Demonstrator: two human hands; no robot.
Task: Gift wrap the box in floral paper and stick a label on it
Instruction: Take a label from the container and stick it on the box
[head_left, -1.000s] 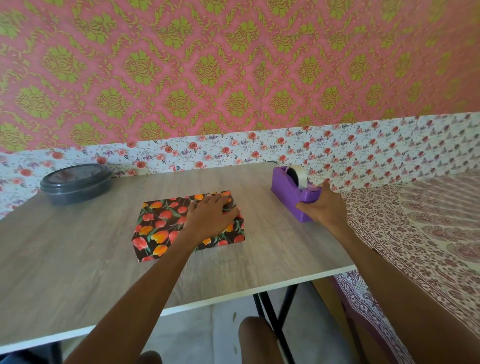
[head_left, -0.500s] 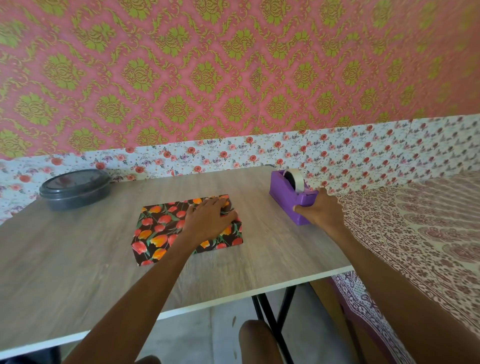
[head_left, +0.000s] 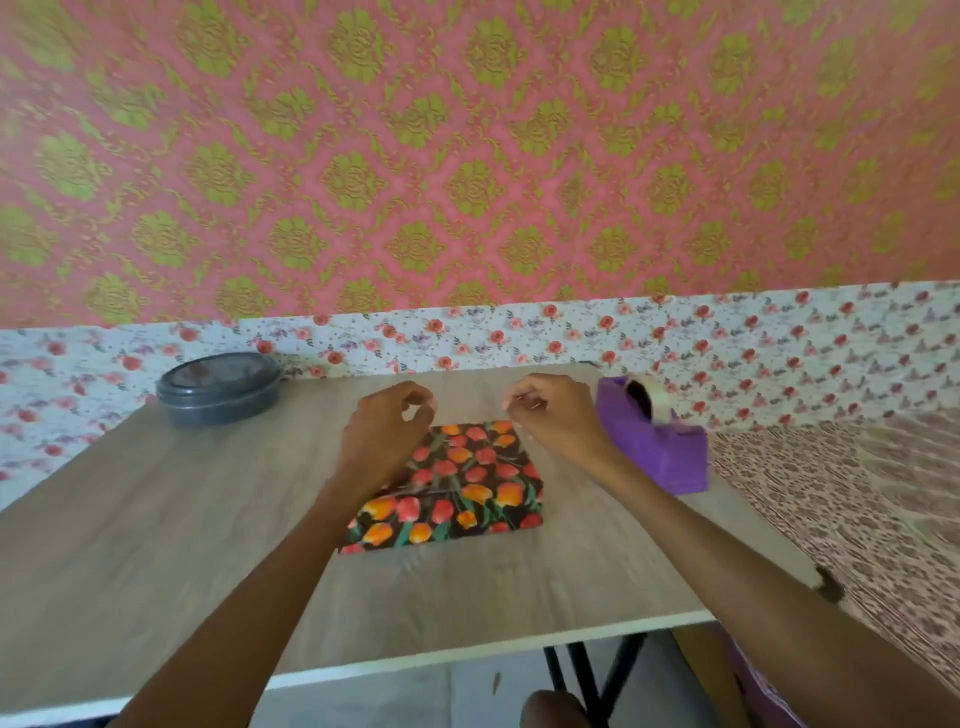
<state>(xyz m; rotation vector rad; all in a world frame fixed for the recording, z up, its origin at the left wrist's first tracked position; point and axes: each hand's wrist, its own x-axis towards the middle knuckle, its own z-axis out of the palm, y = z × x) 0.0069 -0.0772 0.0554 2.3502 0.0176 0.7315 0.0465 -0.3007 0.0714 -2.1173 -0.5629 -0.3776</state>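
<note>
- Noting the box (head_left: 467, 488) lying flat on the table (head_left: 156, 519), already covered in floral paper, with a seam running roughly left to right across its top.
- Hovering the left hand (head_left: 382, 441) and right hand (head_left: 558, 421) above the box's far edge, level with each other and apart, neither touching the paper.
- Pinching thumb to forefinger on each hand; cannot tell whether a strip of clear tape is between them.
- Passing over the tape dispenser (head_left: 654, 441), just right of the right hand.
- Judging the next move: coming down and back toward the body onto the seam, both hands about equally near.
</note>
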